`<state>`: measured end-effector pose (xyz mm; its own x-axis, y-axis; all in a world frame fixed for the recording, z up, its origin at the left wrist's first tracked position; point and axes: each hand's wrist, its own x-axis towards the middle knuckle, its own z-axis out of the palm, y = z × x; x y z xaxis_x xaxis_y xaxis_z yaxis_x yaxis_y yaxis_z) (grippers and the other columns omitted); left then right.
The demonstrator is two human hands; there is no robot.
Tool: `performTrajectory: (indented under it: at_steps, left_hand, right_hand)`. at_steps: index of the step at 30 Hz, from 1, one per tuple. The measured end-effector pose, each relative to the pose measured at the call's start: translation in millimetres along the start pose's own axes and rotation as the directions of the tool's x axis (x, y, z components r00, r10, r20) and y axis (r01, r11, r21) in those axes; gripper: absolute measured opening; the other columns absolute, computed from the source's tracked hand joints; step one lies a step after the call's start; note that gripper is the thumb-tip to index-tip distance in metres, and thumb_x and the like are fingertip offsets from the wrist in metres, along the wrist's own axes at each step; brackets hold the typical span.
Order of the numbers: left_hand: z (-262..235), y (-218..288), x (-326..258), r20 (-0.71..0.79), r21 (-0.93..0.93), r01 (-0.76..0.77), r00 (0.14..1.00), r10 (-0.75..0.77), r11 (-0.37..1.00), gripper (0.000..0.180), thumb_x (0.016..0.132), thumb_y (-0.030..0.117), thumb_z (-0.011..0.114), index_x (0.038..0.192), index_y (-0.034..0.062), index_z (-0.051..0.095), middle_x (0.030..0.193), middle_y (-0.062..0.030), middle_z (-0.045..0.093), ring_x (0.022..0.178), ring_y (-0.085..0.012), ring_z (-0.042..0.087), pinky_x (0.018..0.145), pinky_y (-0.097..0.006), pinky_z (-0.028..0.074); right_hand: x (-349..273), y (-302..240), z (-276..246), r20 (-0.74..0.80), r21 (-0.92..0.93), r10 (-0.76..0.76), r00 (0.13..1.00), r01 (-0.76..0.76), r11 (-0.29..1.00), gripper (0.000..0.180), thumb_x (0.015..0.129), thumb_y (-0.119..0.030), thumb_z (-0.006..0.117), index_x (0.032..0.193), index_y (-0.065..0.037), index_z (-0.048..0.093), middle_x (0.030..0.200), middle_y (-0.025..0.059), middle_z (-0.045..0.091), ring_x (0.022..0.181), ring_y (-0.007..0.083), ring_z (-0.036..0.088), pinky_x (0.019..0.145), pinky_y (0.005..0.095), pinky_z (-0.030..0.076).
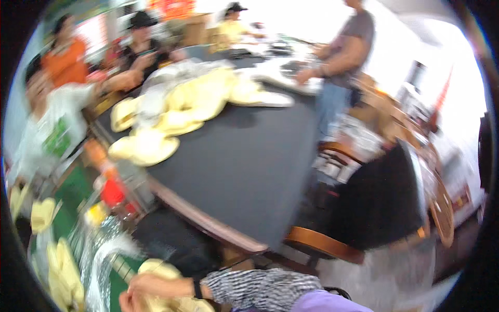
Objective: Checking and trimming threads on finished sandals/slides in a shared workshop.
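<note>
My right hand (156, 287), in a checkered sleeve with a dark wristband, reaches in from the lower edge. Its fingers look curled closed, but motion smears them and hides what they hold. A pale yellow soft piece (161, 268) shows just behind the hand, and more pale yellow material (179, 304) lies below it. Clear plastic wrap (106, 249) is bunched over the green surface (115, 289) to the left. I do not see my left hand.
Ahead stands a dark-topped table (234, 161) bearing heaped yellow and whitish soft pieces (192, 99). A red-topped container (112, 192) stands at left. A black-backed chair (382, 197) is at right. Several people sit around the table; one person (348, 47) stands beyond.
</note>
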<state>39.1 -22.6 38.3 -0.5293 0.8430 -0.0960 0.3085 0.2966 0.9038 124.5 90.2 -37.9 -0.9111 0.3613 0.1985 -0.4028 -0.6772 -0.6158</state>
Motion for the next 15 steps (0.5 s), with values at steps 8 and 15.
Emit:
performTrajectory:
  at_steps: [8, 15]
  left_hand:
    - [-13, -4, -18, -0.072, 0.239, -0.427, 0.888, 0.454, 0.872, 0.019, 0.085, -0.002, 0.063, 0.103, 0.0021, 0.064, 0.106, -0.0127, 0.063, 0.090, -0.0234, 0.064, 0.076, -0.033, 0.053]
    - [5, 8, -117, 0.011, 0.431, -0.289, 0.949, 0.315, 0.855, 0.030, 0.084, 0.006, 0.066, 0.114, 0.0099, 0.065, 0.104, -0.0095, 0.063, 0.094, -0.0273, 0.064, 0.079, -0.037, 0.053]
  right_hand:
    - [-8, -43, 17, -0.200, -0.952, -0.483, 0.853, -0.052, 0.303, 0.027, 0.087, 0.003, 0.061, 0.113, -0.002, 0.061, 0.099, 0.0141, 0.065, 0.091, 0.0262, 0.067, 0.078, 0.0357, 0.054]
    - [-16, -56, 30, -0.238, -0.900, -0.501, 0.832, 0.004, 0.435, 0.026, 0.092, 0.009, 0.054, 0.116, 0.004, 0.060, 0.103, 0.0125, 0.063, 0.093, 0.0183, 0.067, 0.078, 0.0283, 0.055]
